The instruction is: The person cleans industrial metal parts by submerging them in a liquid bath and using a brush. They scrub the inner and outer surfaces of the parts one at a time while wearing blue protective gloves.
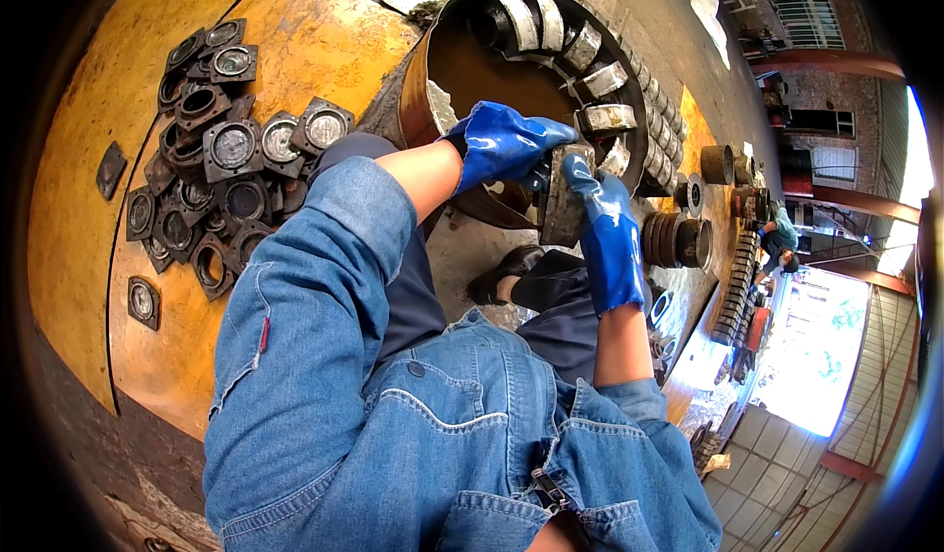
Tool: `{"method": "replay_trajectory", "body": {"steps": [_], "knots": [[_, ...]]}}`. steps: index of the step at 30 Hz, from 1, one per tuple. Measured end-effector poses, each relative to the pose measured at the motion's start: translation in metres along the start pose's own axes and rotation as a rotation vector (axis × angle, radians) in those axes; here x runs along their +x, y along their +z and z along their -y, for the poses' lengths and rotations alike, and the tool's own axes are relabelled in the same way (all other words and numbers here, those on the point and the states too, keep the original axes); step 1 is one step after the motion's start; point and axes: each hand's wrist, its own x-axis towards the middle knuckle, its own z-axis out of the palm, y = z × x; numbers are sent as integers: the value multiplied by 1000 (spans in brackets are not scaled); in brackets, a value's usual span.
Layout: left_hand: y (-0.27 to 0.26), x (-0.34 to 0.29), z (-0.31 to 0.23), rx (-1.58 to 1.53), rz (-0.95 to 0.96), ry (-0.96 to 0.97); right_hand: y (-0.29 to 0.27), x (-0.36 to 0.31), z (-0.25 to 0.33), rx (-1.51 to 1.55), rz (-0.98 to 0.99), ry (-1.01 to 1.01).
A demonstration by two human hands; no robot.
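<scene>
Both my hands wear glossy blue rubber gloves and meet in front of me, over the near edge of a large round tub. Between them is a dark, worn metal block (564,203), tilted and seen mostly from its side; its full shape is hidden. My right hand (605,228) grips its right side, fingers over the upper edge. My left hand (506,146) is closed at its upper left, thumb and fingertips pressed to it. Inside the tub (417,85), brownish liquid lies beside a curved row of metal pieces (605,80) along the wall.
On a yellow sheet (315,31) at left lies a heap of square metal flanges (232,146) with round centres. Ring-shaped metal parts (678,241) stand at right, near long rows of similar parts (736,291). Another person (782,237) bends over farther right. My shoe (503,275) is below the tub.
</scene>
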Motion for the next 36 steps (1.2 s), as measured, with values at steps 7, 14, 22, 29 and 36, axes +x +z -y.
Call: {"method": "replay_trajectory", "body": {"steps": [7,14,22,29,36], "knots": [[-14,36,42,6,10,143,3,-11,21,-26,-10,73],[-15,46,49,117,26,188,-1,-10,23,-23,29,113],[2,-10,0,323,-17,231,-3,-7,12,-5,52,99],[8,23,29,-9,93,88,2,15,-37,48,-57,31],[51,89,16,-638,-5,-234,25,74,-107,1022,-36,-85]]}}
